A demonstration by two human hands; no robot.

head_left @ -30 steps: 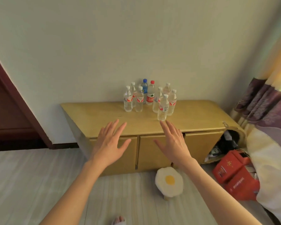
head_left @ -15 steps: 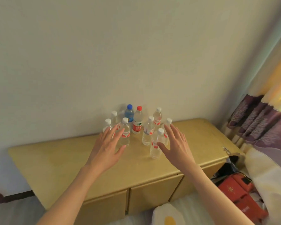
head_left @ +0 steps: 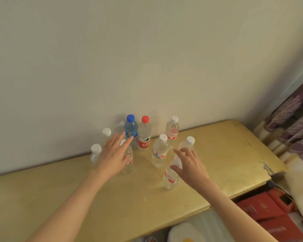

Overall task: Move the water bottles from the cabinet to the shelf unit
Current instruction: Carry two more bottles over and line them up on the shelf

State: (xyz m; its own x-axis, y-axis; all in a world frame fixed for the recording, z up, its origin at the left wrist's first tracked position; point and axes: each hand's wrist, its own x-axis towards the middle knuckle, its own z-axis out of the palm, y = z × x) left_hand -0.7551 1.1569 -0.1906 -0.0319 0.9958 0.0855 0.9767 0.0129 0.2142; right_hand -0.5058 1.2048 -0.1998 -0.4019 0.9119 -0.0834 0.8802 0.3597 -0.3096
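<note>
Several water bottles stand upright in a cluster on the yellow cabinet top (head_left: 77,198) near the wall. One has a blue cap (head_left: 130,128), one a red cap and red label (head_left: 144,135), the others white caps. My left hand (head_left: 115,154) hovers with spread fingers over a white-capped bottle (head_left: 128,161) and covers its top. My right hand (head_left: 189,165) reaches with relaxed fingers at the nearest bottle (head_left: 171,177), hiding its cap; whether it touches is unclear. Another white-capped bottle (head_left: 159,151) stands between the hands. No shelf unit is in view.
A plain wall runs right behind the bottles. Purple curtains (head_left: 294,117) hang at the right. Red boxes (head_left: 262,210) lie on the floor beside the cabinet's right end, and a fried-egg cushion (head_left: 185,233) sits below its front edge.
The view has closed in on the cabinet. Both hands have moved forward from in front of the cabinet to the bottles, left over a middle bottle, right at the nearest one.
</note>
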